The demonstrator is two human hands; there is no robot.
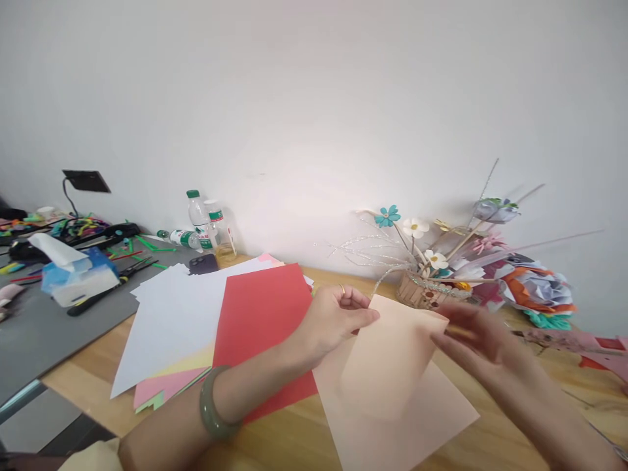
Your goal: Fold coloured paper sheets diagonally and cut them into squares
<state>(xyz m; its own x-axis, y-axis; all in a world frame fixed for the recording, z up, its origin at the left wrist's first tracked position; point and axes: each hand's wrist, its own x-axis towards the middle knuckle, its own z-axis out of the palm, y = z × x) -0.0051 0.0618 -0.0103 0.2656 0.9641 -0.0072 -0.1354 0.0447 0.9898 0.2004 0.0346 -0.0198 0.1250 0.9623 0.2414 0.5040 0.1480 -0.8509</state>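
The pale sheet [387, 366] is towards the near edge of the counter [88, 353], its upper part raised and curled above a flat part that lies below; whether this is one bent sheet or two, I cannot tell. The left hand [338, 320] pinches the raised left corner between thumb and fingers, and the right hand [483, 333], somewhat blurred, has thumb and fingers closed about the raised right corner. Handling the bend well seems to call for a light, even pinch at both corners, side edges lined up with those beneath, and no firm pressing while they disagree, since a crooked crease would be hard to take out. A harder pull on one corner would likely skew the curve.

Just left, the red sheet [262, 314] runs under the left forearm [265, 376] and close up to the pale sheet, so a sweep that way could drag it. Beyond it, the white sheets [169, 320] spread towards the counter's left edge, with the bottles [199, 212] near its far left corner. Behind the hands, the flower pot [412, 288] stands by the far edge, stems leaning out, leaving little reach forward. The paper flower [534, 288] crowds the far right; wood shows between the pale sheet and the right forearm [559, 405]
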